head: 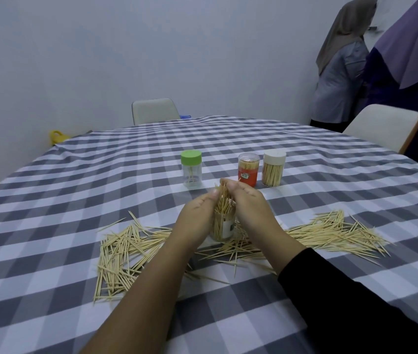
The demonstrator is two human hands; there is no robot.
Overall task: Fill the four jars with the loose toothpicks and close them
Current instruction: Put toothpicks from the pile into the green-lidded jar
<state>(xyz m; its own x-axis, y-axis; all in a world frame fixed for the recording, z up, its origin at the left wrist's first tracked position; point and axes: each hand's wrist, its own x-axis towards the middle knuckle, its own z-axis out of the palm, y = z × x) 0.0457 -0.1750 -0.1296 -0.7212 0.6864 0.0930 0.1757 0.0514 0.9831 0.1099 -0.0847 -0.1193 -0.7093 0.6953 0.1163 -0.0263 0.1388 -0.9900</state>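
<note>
Checked table [75,190]: hands [247,200] hide jar [224,227] mouth, seemingly.

Pale wall [126,47], two cream chairs [154,111]

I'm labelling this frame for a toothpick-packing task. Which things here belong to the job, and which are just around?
Belongs to the job:
open jar being filled
left hand, right hand, holding a toothpick bundle
loose toothpicks
green-lidded jar
red jar
white-lidded jar

Just around:
checked tablecloth
two chairs
yellow object

Upright open jar [224,227], toothpicks [224,200] protruding
</note>
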